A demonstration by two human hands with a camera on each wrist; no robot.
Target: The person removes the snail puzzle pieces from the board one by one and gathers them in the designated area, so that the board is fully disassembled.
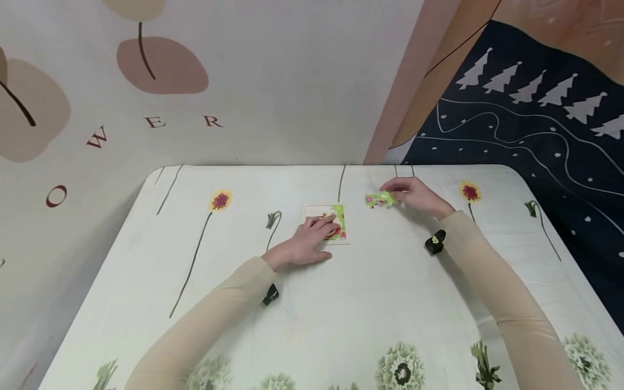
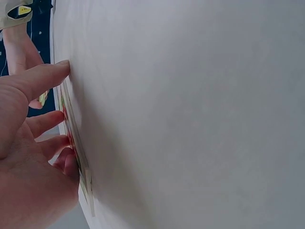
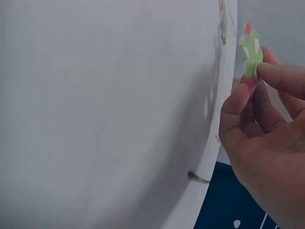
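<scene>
A small square puzzle board (image 1: 339,222) with a colourful picture lies flat on the white table, mid-table. My left hand (image 1: 309,238) rests on it, fingers reaching over the picture and hiding part of it. In the left wrist view, the fingers touch the board's (image 2: 78,152) face while the thumb lies apart near its edge. Right of the board, my right hand (image 1: 414,196) pinches a green, irregular puzzle piece (image 1: 380,199) with a pink spot. The right wrist view shows this piece (image 3: 252,52) held between thumb and fingers, off the table surface.
The tablecloth (image 1: 370,303) has printed flowers and stems. A hanging cloth (image 1: 292,81) stands behind the table's far edge, with a dark tree-patterned cloth (image 1: 526,119) at the right. Black wrist devices (image 1: 435,242) sit under both sleeves.
</scene>
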